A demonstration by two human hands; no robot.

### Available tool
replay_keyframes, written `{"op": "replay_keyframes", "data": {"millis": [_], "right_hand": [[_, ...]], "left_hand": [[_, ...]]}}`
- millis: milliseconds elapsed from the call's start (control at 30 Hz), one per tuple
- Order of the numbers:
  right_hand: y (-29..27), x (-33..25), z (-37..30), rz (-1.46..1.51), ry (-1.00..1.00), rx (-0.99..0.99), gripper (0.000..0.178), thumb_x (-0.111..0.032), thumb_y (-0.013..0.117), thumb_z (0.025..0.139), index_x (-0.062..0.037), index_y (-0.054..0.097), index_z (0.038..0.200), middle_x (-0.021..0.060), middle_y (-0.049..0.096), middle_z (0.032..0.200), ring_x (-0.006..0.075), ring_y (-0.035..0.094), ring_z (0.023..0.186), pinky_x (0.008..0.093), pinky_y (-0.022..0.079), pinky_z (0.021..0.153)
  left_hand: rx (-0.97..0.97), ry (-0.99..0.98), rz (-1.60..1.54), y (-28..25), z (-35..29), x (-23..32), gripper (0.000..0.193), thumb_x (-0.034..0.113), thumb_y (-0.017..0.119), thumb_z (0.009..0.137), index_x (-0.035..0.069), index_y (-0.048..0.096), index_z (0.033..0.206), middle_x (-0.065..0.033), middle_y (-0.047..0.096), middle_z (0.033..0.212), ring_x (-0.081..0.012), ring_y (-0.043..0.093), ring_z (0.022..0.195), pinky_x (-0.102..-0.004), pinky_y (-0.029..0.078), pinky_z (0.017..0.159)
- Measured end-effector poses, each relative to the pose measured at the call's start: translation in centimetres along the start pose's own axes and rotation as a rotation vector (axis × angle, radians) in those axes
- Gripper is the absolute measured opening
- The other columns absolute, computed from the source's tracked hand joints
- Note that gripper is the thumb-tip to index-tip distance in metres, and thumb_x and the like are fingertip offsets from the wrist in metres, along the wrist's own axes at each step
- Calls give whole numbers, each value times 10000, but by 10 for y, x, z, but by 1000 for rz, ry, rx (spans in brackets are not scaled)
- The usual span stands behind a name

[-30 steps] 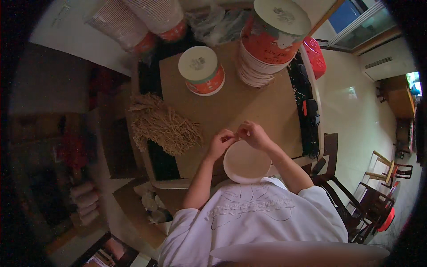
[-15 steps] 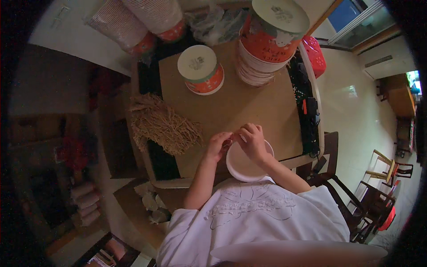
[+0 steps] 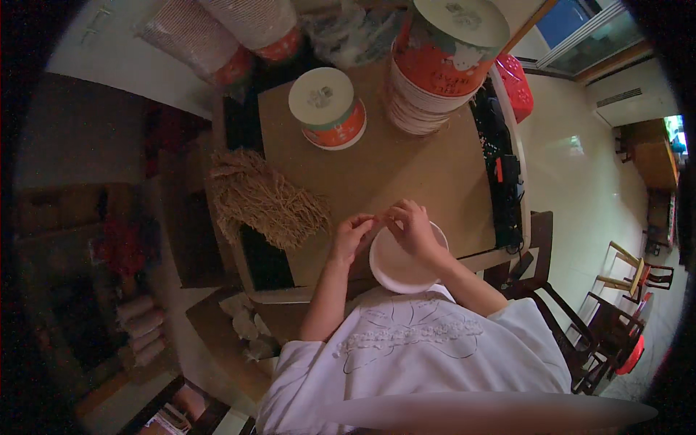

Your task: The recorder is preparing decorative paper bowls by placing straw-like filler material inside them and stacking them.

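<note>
A white paper tub (image 3: 395, 270) sits against my front at the table's near edge, its round open mouth facing up. My right hand (image 3: 412, 226) reaches across the tub's far rim, fingers bent into a pinch. Just left of the rim, my left hand (image 3: 354, 236) also pinches, its fingertips close to those of the right. Whatever lies between the fingertips is too small to make out. To the left of my hands lies a heap of tan twisted paper cords (image 3: 272, 199).
An upside-down orange-and-green tub (image 3: 335, 127) stands mid-table on a brown board (image 3: 384, 174). Behind it to the right rises a tall stack of tubs (image 3: 438, 76). Wrapped tub stacks (image 3: 199, 40) stand at the far left. Black cables (image 3: 511, 181) line the right edge.
My left hand's fingers have straightened slightly and drawn closer together at the tips. My right hand and the tub stay almost in place.
</note>
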State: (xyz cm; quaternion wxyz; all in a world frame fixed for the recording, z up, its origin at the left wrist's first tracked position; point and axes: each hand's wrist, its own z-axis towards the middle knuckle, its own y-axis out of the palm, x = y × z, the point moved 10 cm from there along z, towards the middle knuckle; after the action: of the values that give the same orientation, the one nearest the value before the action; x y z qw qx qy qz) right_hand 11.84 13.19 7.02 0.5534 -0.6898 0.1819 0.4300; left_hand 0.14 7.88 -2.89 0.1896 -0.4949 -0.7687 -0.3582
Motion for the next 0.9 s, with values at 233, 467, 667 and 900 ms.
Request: {"op": "replay_keyframes", "data": {"millis": [233, 467, 667, 900], "right_hand": [[3, -7, 15, -74, -2, -73, 64, -141, 619, 699, -95, 633, 742, 66, 559, 723, 215, 546, 670, 342, 402, 640], [4, -4, 14, -111, -39, -27, 57, -140, 618, 693, -87, 617, 715, 57, 557, 700, 199, 553, 635, 329, 407, 604], [5, -4, 12, -96, -10, -27, 64, -152, 612, 701, -90, 610, 717, 48, 558, 713, 202, 548, 663, 339, 381, 653], [5, -5, 10, -126, 22, -48, 89, -182, 595, 718, -94, 598, 730, 51, 569, 744, 227, 538, 723, 349, 354, 693]], "left_hand": [[17, 217, 262, -3, -1, 16, 119, 115, 571, 796, 82, 619, 899, 28, 592, 793, -64, 504, 676, -208, 389, 584], [54, 105, 242, -7, -5, 13, 135, 120, 528, 832, 63, 626, 906, 49, 592, 788, -22, 465, 648, -174, 372, 578], [-5, 162, 272, -6, -2, 12, 165, 176, 563, 804, 90, 639, 924, 33, 621, 811, -61, 505, 672, -207, 384, 585], [-3, 175, 294, -7, 0, 10, 156, 175, 570, 802, 89, 640, 912, 32, 625, 825, -51, 512, 683, -206, 377, 584]]}}
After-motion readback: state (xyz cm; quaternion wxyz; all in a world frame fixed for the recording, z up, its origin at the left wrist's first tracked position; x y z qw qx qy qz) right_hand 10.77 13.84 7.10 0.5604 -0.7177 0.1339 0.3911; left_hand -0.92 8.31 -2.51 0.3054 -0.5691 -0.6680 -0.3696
